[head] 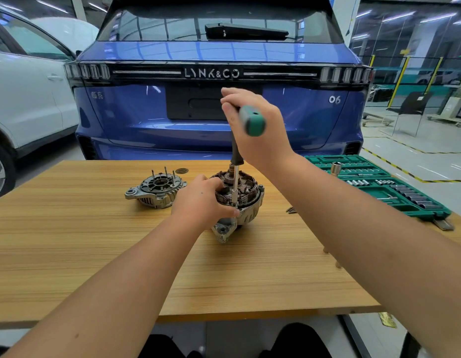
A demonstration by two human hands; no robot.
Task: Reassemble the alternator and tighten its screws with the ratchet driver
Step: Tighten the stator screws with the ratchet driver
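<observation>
Alternator body sits upright mid-table on the wooden table, stator windings exposed on top, mounting ear pointing toward the camera. Left hand grips its left side, fingers curled over the windings rim, thumb down near the housing edge by the driver tip. Right hand is wrapped around the green-and-black handle of the ratchet driver, fingers curled tight around the grip, handle end sticking out toward the camera. Driver shaft stands near vertical, tip down at the front rim of the housing; the screw itself is too small to make out. Separate end cover lies flat just left of the body, apart from it, studs sticking up. Green socket set case is open at the right table edge. A few loose bits lie between case and alternator. Blue car is parked behind the table.
</observation>
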